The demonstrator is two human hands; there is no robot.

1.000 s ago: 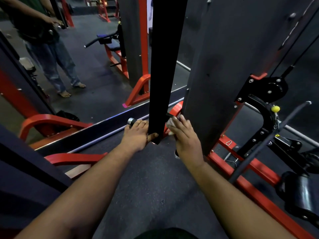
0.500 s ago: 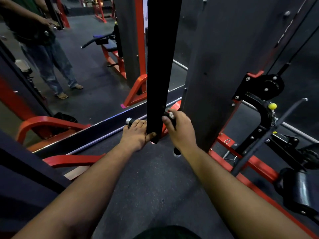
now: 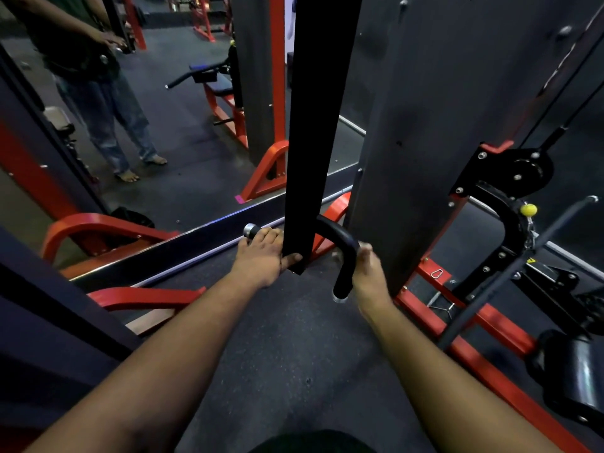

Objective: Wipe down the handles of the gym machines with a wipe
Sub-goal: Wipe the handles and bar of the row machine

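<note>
- Landmark for all positions: the black upright (image 3: pixel 309 125) hanging down the middle of the head view.
- Left of the upright: left hand (image 3: pixel 261 256) unchanged over the last second. Fingers clenched round the left grip of the handle bar (image 3: pixel 340 253), thumb hooked against the upright's lower end. The chrome end cap (image 3: pixel 250 230) shows just beyond the fingertips, as before.
- Right of the upright: right hand (image 3: pixel 366 276) has changed. Half a second ago it was wrapped over the bend of the bar, close against the upright, with a scrap of white showing at the knuckles. It has now slid down and out along the bar's right leg, so the curved black section next to the upright is uncovered.
- Right-hand fingers curl loosely against the outer side of that leg; the frame is motion-blurred, so how firmly they grasp is unclear.
- Wipe (image 3: pixel 336 255): only a faint pale smear just inside the right leg, near the fingertips. Probably held in the right hand; I cannot tell for certain.
- Judgement: one pass down the right leg is under way; the bend looks already covered, while the lower end and the left grip remain.
- Handle bar appearance: matt black rubbery sleeve, U-shaped behind the upright, right leg ending in a pale metal cap (image 3: pixel 340 299) below the right hand. No visible wetness or residue.
</note>
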